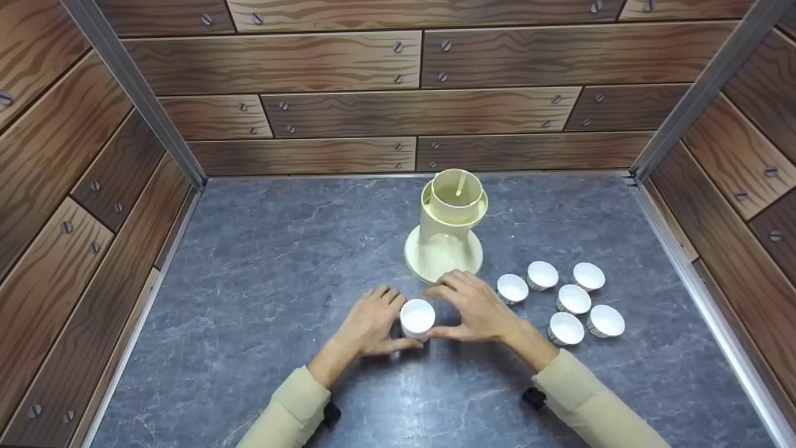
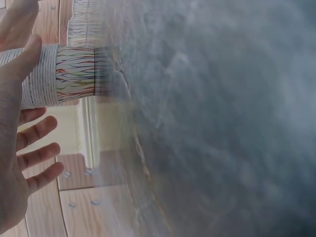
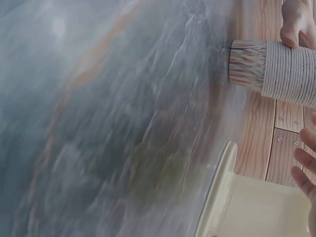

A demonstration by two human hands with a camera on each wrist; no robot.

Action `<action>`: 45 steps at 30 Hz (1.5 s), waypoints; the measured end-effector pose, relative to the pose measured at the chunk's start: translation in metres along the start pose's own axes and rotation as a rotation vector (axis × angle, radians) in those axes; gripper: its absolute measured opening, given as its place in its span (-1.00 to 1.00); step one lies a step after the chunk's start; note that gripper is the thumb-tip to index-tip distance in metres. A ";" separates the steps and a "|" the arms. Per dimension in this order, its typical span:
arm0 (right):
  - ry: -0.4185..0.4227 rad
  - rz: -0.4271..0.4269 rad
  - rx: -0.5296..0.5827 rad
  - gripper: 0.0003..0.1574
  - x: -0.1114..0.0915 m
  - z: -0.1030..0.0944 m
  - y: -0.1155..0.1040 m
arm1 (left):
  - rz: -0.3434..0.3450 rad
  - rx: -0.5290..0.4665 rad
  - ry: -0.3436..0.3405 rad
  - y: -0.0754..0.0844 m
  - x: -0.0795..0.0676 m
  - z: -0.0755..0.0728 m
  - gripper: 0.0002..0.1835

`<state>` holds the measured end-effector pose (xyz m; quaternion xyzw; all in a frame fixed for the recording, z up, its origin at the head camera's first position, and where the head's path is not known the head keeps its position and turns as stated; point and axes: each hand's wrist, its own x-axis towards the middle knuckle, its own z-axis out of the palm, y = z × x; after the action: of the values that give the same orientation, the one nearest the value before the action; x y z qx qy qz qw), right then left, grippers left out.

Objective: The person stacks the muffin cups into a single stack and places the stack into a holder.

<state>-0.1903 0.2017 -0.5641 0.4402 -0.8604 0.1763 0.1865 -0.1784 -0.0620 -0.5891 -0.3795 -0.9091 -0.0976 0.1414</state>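
Observation:
A stack of white paper cups (image 1: 417, 317) stands upright between the two hands, its many rims layered above a wall printed with coloured squiggles. My left hand (image 1: 372, 323) is curved round the stack's left side, the thumb across its near face. From the right comes my right hand (image 1: 476, 308), thumb tip at the stack's lower right and fingers spread apart on the far side. The left wrist view has the left thumb overlapping the cup rims (image 2: 42, 81). In the right wrist view the right fingers (image 3: 304, 160) stand off the stack.
Just beyond the hands stands a cream cylindrical holder (image 1: 444, 255) with a wide round base and an inner tube. Several single white cups (image 1: 573, 299) sit mouth up beside the right forearm. Wood-patterned walls (image 1: 348, 112) enclose the dark marbled tabletop (image 1: 280, 249).

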 end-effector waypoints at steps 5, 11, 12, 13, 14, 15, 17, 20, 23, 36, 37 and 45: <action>-0.013 -0.002 -0.021 -0.13 -0.008 -0.004 0.007 | -0.010 -0.006 -0.025 0.000 0.000 0.000 -0.16; -0.039 0.026 -0.036 -0.12 -0.018 -0.011 0.016 | -0.006 -0.003 -0.028 0.001 0.000 -0.001 -0.15; -0.043 0.034 -0.041 -0.12 -0.019 -0.013 0.018 | -0.007 -0.002 -0.028 0.000 0.001 -0.001 -0.15; -0.049 0.041 -0.051 -0.12 -0.021 -0.015 0.019 | -0.008 -0.002 -0.027 0.001 0.001 -0.001 -0.16; -0.054 0.049 -0.055 -0.12 -0.022 -0.016 0.021 | -0.009 -0.004 -0.028 0.001 0.001 -0.001 -0.15; -0.057 0.058 -0.056 -0.12 -0.024 -0.018 0.022 | -0.011 -0.007 -0.031 0.001 0.001 -0.001 -0.15; -0.062 0.075 -0.060 -0.11 -0.027 -0.021 0.024 | -0.018 -0.015 -0.042 0.001 0.000 -0.001 -0.15; -0.068 0.097 -0.070 -0.09 -0.032 -0.026 0.028 | -0.027 -0.020 -0.055 0.002 0.000 -0.002 -0.15; -0.076 0.115 -0.088 -0.09 -0.036 -0.030 0.032 | -0.035 -0.019 -0.062 0.001 0.001 -0.003 -0.14; -0.106 0.135 -0.132 -0.08 -0.049 -0.046 0.047 | -0.019 -0.027 -0.047 0.001 0.000 -0.003 -0.15; -0.109 0.134 -0.139 -0.08 -0.050 -0.047 0.049 | -0.019 -0.027 -0.047 0.001 0.000 -0.004 -0.14; -0.172 0.162 -0.181 -0.05 -0.057 -0.058 0.059 | -0.013 -0.032 -0.036 0.001 -0.001 -0.003 -0.15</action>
<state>-0.1979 0.3009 -0.5493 0.3642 -0.9183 0.0740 0.1361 -0.1769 -0.0628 -0.5867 -0.3773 -0.9124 -0.1062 0.1182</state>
